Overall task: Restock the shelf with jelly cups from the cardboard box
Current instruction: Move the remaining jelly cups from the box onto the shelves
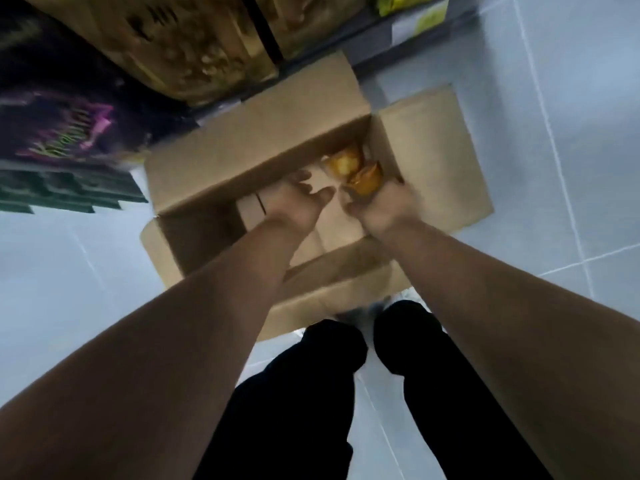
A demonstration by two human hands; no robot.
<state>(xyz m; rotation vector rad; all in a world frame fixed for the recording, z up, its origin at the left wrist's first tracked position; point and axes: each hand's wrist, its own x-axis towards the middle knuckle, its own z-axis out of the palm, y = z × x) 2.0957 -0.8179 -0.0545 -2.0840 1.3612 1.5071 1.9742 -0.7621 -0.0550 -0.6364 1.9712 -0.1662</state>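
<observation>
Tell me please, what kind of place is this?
Probably a shop aisle or its stockroom. An open cardboard box with orange jelly cups sits on a tiled floor, beside a low shelf stacked with packaged goods.

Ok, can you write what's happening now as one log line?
stage: picking | right hand: gripping jelly cup | left hand: open, empty | both inside cardboard box | floor

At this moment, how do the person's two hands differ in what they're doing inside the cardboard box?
The right hand is closed around an orange jelly cup; the left hand is open and holds nothing. The right hand sits by the box's right wall, next to a second jelly cup; the left hand is nearer the middle, over bare cardboard. Both reach down into the box.
</observation>
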